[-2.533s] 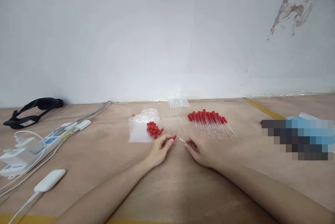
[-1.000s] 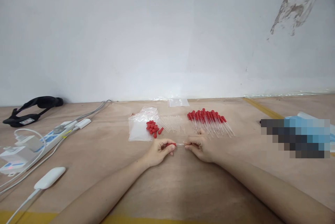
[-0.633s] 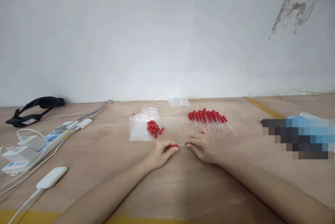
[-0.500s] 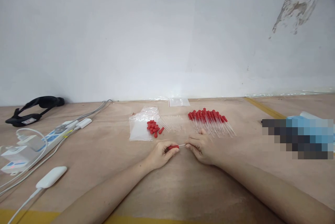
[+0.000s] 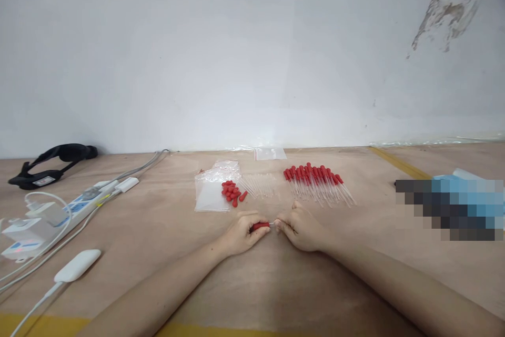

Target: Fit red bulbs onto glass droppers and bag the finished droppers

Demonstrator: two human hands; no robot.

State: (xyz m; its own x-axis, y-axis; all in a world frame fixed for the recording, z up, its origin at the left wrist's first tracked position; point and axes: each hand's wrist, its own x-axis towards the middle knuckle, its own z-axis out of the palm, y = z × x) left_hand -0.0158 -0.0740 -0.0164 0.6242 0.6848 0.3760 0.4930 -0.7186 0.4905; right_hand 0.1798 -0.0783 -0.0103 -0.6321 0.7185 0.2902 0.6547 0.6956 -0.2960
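My left hand [image 5: 242, 232] is closed round a red rubber bulb [image 5: 260, 226], its narrow end facing right. From the bulb's mouth a short length of clear dropper tube [image 5: 272, 224] shows, and the fingers of my right hand [image 5: 300, 226] pinch that tube; the rest of it is hidden in the hand. Beyond my left hand lies a small heap of loose red bulbs [image 5: 231, 193]. Thin clear tubes [image 5: 258, 185] lie side by side right of the heap. Behind my right hand rests a row of droppers with red bulbs [image 5: 315, 182], tubes toward me.
Clear zip bags [image 5: 211, 192] lie left of the bulbs, another bag [image 5: 270, 154] by the wall. At left are a power strip [image 5: 74, 211] with cables, a white adapter [image 5: 78, 266] and a black strap-like object [image 5: 53, 166]. A blue item [image 5: 465, 190], partly pixelated, is at right.
My right hand has shifted slightly left along the tube, closer to the bulb, and its fingers have curled in more. Less tube shows between my hands. My left hand stays nearly in place.
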